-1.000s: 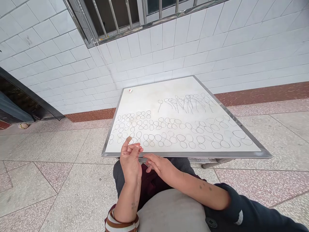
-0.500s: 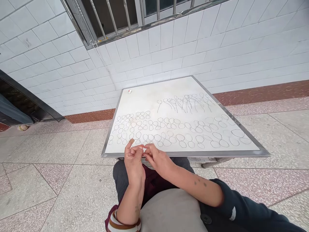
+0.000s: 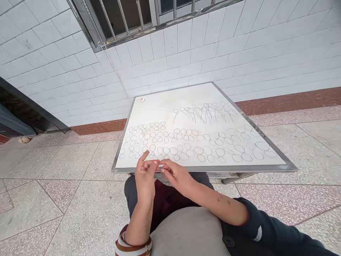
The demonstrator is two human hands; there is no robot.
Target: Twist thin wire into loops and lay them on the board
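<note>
White tiled wall (image 3: 183, 64) w/ barred window (image 3: 141, 16) behind; steel-edged white table (image 3: 170, 95) in front; thin dark wire loops (image 3: 193, 135), mostly paired, in rows on near half; stemmed loops (image 3: 205, 112) farther back, R of ctr; small red/white item (image 3: 142, 100) at far L corner; L hand (image 3: 145, 179) pinching at table's near edge, can't tell on what; R hand (image 3: 179, 177) fingertips meet L's, grip unclear; white sleeve patch (image 3: 258, 234) unreadable.

Left hand (image 3: 145, 179) and right hand (image 3: 181, 177) were close together at the tabletop (image 3: 154, 110).
The left's thumb and finger pinched together; thin dark loops (image 3: 199, 151) lay beyond in rows, the farthest ones overlapping.
</note>
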